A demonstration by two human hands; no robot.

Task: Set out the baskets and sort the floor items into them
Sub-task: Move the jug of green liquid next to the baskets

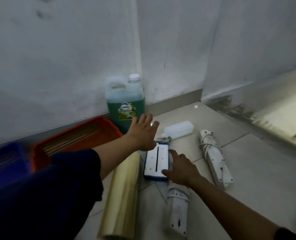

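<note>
An orange basket (74,135) and a blue basket (3,161) lie side by side on the floor along the left wall. My left hand (143,132) is stretched out open above the floor, between the orange basket and a blue-rimmed white flat box (156,161). My right hand (180,168) is open and rests its fingers on that box's right edge. A pale yellow roll (123,196) lies left of the box. Two white power strips lie on the tiles, one (214,158) to the right and one (178,208) partly under my right forearm.
A jug of green liquid (125,103) stands in the wall corner behind my left hand. A white plastic bottle (177,129) lies on its side beyond the box. A low ledge (265,108) runs along the right side of the tiled floor.
</note>
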